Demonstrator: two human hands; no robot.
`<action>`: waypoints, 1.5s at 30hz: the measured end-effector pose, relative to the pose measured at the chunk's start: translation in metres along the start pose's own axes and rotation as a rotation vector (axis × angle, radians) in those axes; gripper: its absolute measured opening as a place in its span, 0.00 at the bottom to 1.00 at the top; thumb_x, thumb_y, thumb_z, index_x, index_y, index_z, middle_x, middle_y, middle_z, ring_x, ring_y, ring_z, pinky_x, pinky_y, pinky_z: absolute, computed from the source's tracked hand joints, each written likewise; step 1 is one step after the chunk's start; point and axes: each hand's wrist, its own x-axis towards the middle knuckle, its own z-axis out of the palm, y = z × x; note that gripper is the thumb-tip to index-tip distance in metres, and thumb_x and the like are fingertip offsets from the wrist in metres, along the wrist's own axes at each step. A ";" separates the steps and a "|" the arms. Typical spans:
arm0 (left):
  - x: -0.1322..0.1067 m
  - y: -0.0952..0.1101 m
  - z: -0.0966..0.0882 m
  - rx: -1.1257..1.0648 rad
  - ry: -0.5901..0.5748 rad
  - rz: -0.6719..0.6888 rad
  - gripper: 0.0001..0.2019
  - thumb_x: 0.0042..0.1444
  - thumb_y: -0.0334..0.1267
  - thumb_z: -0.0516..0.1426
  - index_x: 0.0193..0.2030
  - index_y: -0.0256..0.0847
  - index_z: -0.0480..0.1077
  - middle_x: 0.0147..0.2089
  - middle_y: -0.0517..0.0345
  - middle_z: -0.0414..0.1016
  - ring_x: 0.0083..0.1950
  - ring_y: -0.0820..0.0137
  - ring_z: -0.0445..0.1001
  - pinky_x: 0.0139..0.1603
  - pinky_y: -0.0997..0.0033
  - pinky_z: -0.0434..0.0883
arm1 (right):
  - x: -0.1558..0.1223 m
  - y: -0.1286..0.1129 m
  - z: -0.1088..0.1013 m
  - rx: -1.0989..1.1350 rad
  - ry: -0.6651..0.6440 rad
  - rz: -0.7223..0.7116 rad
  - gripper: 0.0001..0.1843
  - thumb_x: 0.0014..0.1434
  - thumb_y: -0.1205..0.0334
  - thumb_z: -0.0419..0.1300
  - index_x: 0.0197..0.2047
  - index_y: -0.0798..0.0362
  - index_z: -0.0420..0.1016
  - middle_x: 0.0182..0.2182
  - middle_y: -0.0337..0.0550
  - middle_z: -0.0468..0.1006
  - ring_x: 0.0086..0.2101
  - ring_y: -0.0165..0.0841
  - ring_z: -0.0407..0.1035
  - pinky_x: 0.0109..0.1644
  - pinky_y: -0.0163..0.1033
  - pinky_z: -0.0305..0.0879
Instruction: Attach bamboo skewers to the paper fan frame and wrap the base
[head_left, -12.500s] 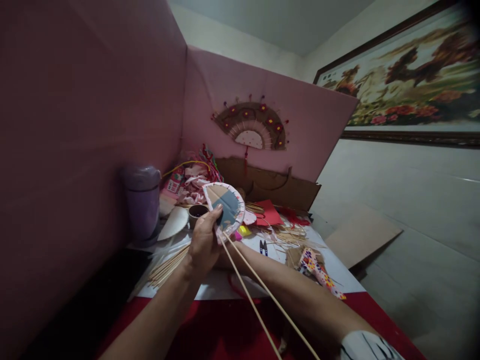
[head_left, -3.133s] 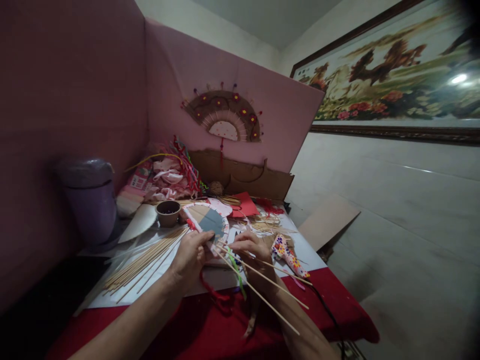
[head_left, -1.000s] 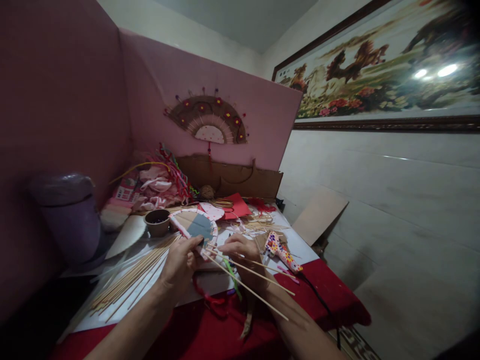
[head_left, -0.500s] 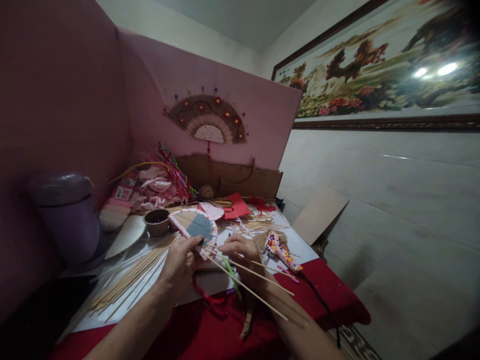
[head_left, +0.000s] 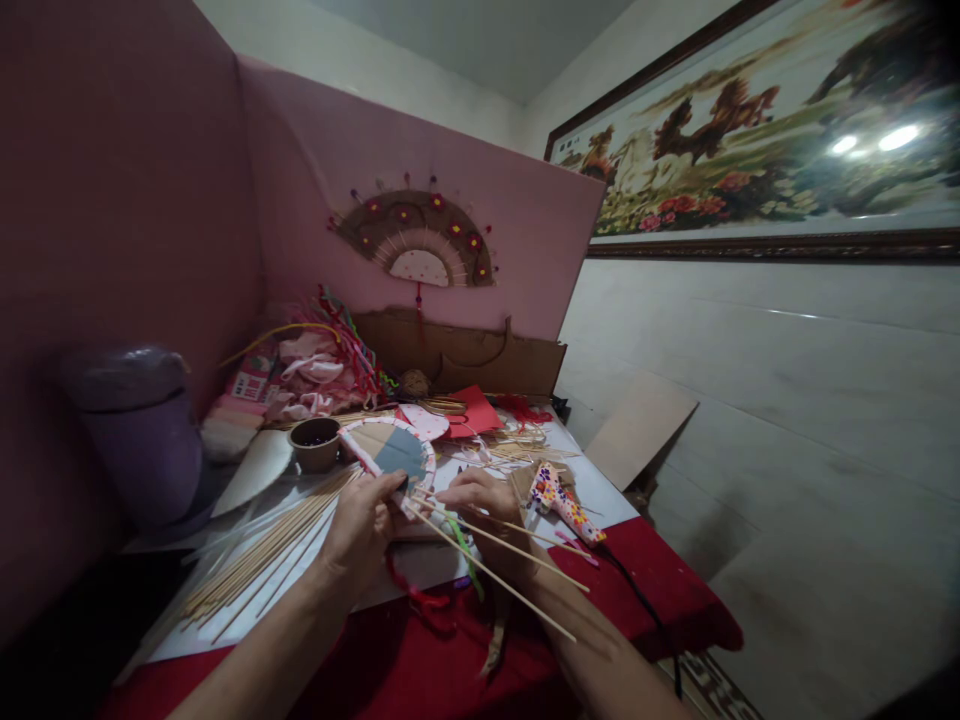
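A small round paper fan point(head_left: 391, 448) with blue and tan panels and a pink-white rim lies low over the table. Two thin bamboo sticks point(head_left: 510, 578) run from its lower edge toward me. My left hand point(head_left: 361, 530) is closed on the fan's lower edge where the sticks join it. My right hand point(head_left: 484, 502) is curled with its fingertips pinching at the sticks just right of the fan.
A sheaf of bamboo sticks point(head_left: 262, 550) lies left on white paper point(head_left: 420, 565) over a red cloth point(head_left: 420, 660). A brown cup point(head_left: 314, 443), purple jar point(head_left: 135, 430), spotted glue gun point(head_left: 559, 498), red paper point(head_left: 472, 412) and ribbon pile point(head_left: 322, 360) crowd the back, before pink boards point(head_left: 300, 200).
Over the last second almost nothing moved. Since 12.5 s ago the fan has come down from in front of me to the table, and my right hand has joined at the sticks.
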 end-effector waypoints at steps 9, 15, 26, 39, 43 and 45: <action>0.000 0.000 0.000 -0.004 -0.009 0.002 0.05 0.40 0.31 0.61 0.22 0.33 0.69 0.21 0.56 0.73 0.21 0.71 0.70 0.25 0.70 0.72 | 0.000 0.001 0.000 -0.002 0.004 -0.003 0.10 0.60 0.57 0.53 0.38 0.42 0.77 0.31 0.43 0.73 0.33 0.36 0.68 0.37 0.41 0.67; 0.001 0.000 0.001 -0.005 -0.009 0.006 0.04 0.41 0.31 0.61 0.22 0.32 0.69 0.21 0.55 0.74 0.21 0.72 0.70 0.24 0.72 0.71 | 0.000 0.000 0.000 0.001 0.003 -0.012 0.12 0.61 0.58 0.52 0.39 0.46 0.77 0.31 0.43 0.73 0.33 0.34 0.68 0.38 0.40 0.67; 0.000 0.000 0.002 -0.006 0.006 0.010 0.05 0.40 0.31 0.61 0.23 0.32 0.69 0.22 0.55 0.74 0.22 0.71 0.71 0.25 0.70 0.72 | -0.002 0.004 0.001 -0.007 0.014 -0.016 0.11 0.60 0.57 0.53 0.39 0.41 0.77 0.32 0.43 0.74 0.34 0.37 0.69 0.37 0.41 0.68; 0.000 0.000 0.001 0.001 0.018 0.010 0.04 0.40 0.30 0.61 0.23 0.32 0.70 0.23 0.53 0.75 0.23 0.69 0.72 0.25 0.68 0.73 | -0.004 0.006 0.001 0.039 -0.007 -0.004 0.11 0.61 0.58 0.53 0.42 0.43 0.76 0.33 0.42 0.73 0.35 0.36 0.69 0.40 0.43 0.67; 0.001 0.000 0.001 0.000 0.001 0.014 0.05 0.40 0.30 0.61 0.24 0.32 0.70 0.23 0.54 0.75 0.22 0.69 0.72 0.24 0.68 0.72 | -0.003 0.007 0.001 0.033 0.011 -0.019 0.11 0.61 0.57 0.54 0.43 0.39 0.76 0.33 0.42 0.74 0.35 0.37 0.69 0.38 0.41 0.68; 0.001 0.000 0.001 -0.010 0.005 0.007 0.04 0.40 0.30 0.61 0.24 0.32 0.69 0.22 0.55 0.74 0.21 0.70 0.71 0.24 0.70 0.72 | -0.003 0.007 0.001 0.030 0.016 -0.029 0.11 0.60 0.58 0.54 0.43 0.38 0.76 0.33 0.42 0.75 0.35 0.37 0.69 0.37 0.41 0.68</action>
